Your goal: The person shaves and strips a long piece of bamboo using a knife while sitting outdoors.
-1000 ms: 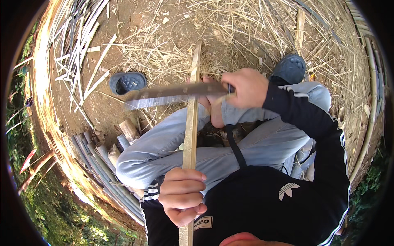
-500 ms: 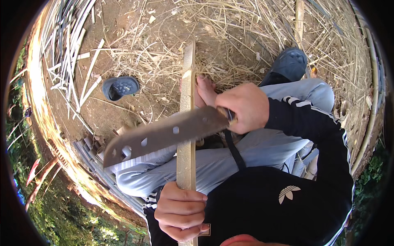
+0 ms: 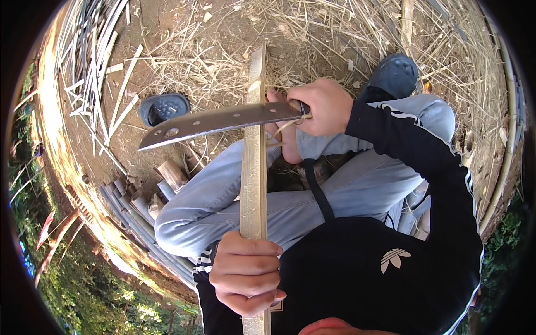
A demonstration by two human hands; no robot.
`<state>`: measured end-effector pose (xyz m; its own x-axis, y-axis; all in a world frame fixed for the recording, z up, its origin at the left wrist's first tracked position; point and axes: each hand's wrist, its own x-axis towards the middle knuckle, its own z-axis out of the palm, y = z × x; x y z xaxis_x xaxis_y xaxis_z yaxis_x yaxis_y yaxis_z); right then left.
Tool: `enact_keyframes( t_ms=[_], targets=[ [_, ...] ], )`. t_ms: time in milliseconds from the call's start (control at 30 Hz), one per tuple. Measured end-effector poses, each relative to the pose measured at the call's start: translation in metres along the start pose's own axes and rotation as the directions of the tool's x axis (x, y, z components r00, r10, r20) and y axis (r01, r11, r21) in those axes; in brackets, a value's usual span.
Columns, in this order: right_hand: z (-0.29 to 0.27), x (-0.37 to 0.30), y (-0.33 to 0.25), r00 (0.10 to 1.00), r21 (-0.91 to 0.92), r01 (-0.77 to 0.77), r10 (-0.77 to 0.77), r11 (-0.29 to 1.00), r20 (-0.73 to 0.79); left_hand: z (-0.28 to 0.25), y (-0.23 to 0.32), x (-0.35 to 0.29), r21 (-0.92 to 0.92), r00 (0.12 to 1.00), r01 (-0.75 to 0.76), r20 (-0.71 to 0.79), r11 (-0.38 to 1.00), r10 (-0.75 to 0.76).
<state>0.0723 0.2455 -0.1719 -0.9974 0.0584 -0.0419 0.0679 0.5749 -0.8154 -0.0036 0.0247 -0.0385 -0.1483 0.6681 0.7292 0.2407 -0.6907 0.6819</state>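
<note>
Bamboo strip (image 3: 254, 167) stands upright at frame centre, its lower end wrapped tight in the left hand (image 3: 245, 273); right hand (image 3: 321, 106) clenches the knife (image 3: 218, 120), blade crossing the strip.

Bare dirt ground (image 3: 167, 33) covered in dry straw (image 3: 335, 33). Dark shoe (image 3: 163, 108) at 10 o'clock, split bamboo strips (image 3: 95, 61) beyond it, short cut logs (image 3: 170, 174) around 9.
</note>
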Motion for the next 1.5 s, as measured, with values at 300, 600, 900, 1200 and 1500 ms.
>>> enact_keyframes(
  t_ms=[300, 600, 900, 1200, 1500],
  targets=[
    [0.023, -0.015, 0.004, 0.983, 0.191, 0.118, -0.087, 0.974, -0.162, 0.000, -0.003, -0.009, 0.109, 1.000, 0.003, -0.029, 0.994, 0.000],
    [0.012, -0.007, 0.018, 0.995, 0.085, -0.090, 0.093, 0.992, -0.026, 0.004, -0.005, -0.005, 0.100, 1.000, -0.024, -0.011, 0.995, 0.025],
    [0.014, -0.001, 0.012, 0.995, 0.071, 0.025, -0.018, 0.997, -0.100, 0.001, -0.008, -0.011, 0.101, 0.998, -0.047, -0.040, 0.994, 0.052],
    [0.007, 0.014, 0.030, 0.998, 0.065, -0.064, 0.065, 0.996, -0.013, 0.005, -0.007, -0.009, 0.021, 0.990, -0.054, -0.128, 0.998, 0.056],
    [0.016, 0.009, 0.037, 0.978, 0.018, -0.078, 0.080, 0.997, -0.191, 0.008, -0.008, -0.008, 0.069, 0.988, -0.072, -0.133, 0.995, 0.081]
  ],
)
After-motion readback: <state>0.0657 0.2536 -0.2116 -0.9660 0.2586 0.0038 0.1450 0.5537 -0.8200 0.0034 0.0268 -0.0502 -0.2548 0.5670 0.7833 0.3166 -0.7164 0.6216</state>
